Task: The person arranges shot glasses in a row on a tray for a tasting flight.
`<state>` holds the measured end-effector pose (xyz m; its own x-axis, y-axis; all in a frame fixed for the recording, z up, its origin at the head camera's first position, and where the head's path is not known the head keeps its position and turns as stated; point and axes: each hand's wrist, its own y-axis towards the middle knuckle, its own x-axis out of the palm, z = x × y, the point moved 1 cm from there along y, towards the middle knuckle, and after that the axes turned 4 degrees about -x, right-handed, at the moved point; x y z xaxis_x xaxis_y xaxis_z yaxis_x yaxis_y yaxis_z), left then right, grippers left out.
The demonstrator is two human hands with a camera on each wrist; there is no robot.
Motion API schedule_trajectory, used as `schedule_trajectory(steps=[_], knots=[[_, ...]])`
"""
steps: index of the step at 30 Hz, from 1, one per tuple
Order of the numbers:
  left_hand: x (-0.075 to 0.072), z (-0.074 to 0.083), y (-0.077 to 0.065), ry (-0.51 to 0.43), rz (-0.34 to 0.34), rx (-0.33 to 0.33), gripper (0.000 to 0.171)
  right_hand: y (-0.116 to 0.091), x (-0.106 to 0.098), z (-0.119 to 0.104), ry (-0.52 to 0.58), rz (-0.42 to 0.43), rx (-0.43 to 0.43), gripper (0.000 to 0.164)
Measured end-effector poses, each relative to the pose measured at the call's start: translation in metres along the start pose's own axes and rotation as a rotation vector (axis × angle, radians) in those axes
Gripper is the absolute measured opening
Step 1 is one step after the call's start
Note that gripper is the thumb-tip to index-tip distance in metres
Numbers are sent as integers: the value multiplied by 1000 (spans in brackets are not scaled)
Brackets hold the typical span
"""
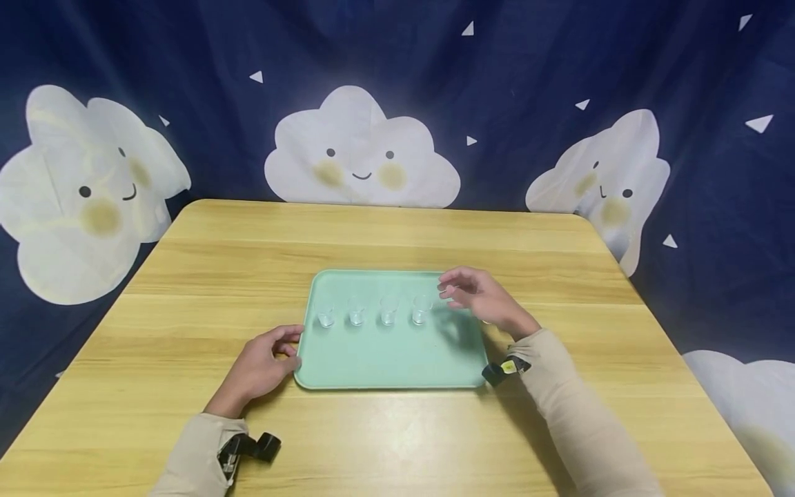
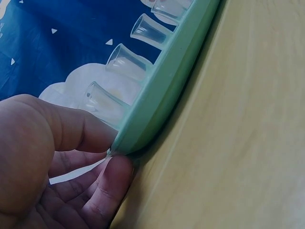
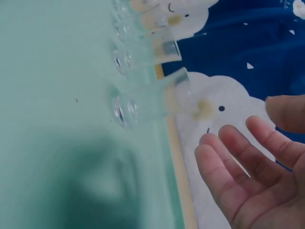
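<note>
On a pale green tray (image 1: 391,359) stand several small clear glasses (image 1: 388,312) in a row from left to right, upright. My left hand (image 1: 267,362) is at the tray's left side, thumb and fingers curled at its edge. In the left wrist view, the fingers (image 2: 112,188) hold the corner of the tray (image 2: 162,102). Over the right side of the tray hovers my right hand (image 1: 481,297), its fingers loosely bent with nothing in them. The rightmost glass (image 3: 152,100) is nearest to it, apart from the fingertips in the right wrist view.
The tray lies on a light wood-grain table (image 1: 217,276) with rounded far corners. Behind the table hangs a dark blue curtain (image 1: 385,48) with white smiling clouds and small triangles. A black wrist device (image 1: 248,447) is strapped at the left sleeve, and another (image 1: 503,371) at the right.
</note>
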<state>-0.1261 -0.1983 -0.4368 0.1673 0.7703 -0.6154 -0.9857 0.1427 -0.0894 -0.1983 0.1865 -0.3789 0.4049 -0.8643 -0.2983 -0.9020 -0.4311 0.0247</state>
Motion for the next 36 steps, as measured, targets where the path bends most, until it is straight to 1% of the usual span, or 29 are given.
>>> schedule_trajectory(steps=[2,4,12,16,24,27,31,36], knots=[[0,1,0,-1,1,3,48,-4,-4,-1,39,16,-4,31],[0,1,0,0,2,5,48,-7,-8,-3,44,28,-10,30],[0,0,-2,1,0,-1,48,-21,-27,-6,33,49,-36,39],[0,0,-2,1,0,-6,48,-29,-38,-6,23,67,-48,39],[1,0,1,-8,12,-4,48,-41,-59,-3,-69,151,-79,33],[1,-1,1,-5,18,-6,48,-45,-64,-1,-135,172,-82,32],[1,-2,2,-3,19,-7,48,-49,-70,3,-219,184,-64,32],[1,-2,2,-3,16,-8,48,-52,-76,10,-255,170,-14,36]])
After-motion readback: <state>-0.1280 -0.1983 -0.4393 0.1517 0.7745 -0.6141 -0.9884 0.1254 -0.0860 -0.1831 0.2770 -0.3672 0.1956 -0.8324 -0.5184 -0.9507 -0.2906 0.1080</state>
